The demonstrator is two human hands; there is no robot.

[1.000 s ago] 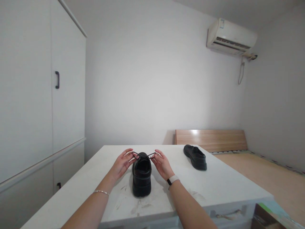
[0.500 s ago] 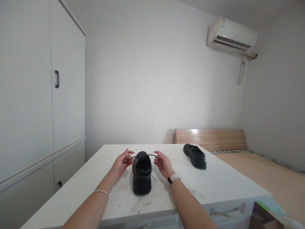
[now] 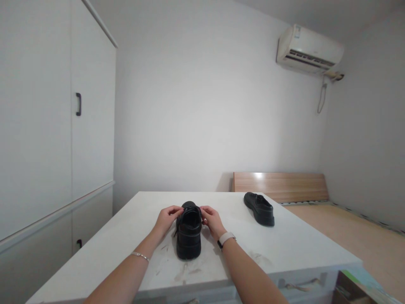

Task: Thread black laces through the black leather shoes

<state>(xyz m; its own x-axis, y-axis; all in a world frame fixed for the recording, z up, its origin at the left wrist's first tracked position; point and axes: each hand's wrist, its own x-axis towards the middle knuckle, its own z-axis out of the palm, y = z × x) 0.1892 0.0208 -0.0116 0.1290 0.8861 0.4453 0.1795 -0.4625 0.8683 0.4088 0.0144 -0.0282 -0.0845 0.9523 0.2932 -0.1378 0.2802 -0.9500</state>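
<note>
A white cabinet (image 3: pixel 93 126) stands at the left, beyond the white, smudged surface (image 3: pixel 120 261). On that surface the nearer black shoe (image 3: pixel 189 249) sits upright in front of the person, heel toward them; a second black shoe (image 3: pixel 259 210) stands well apart to its right. The left hand (image 3: pixel 166 218) and right hand (image 3: pixel 213 220) flank the nearer shoe's opening — fingers drawn in close, nearly pinched, at the lacing. Whether they grip the dark lace (image 3: pixel 176 230) is too small to tell — a strand hangs down the shoe's left side.
</note>
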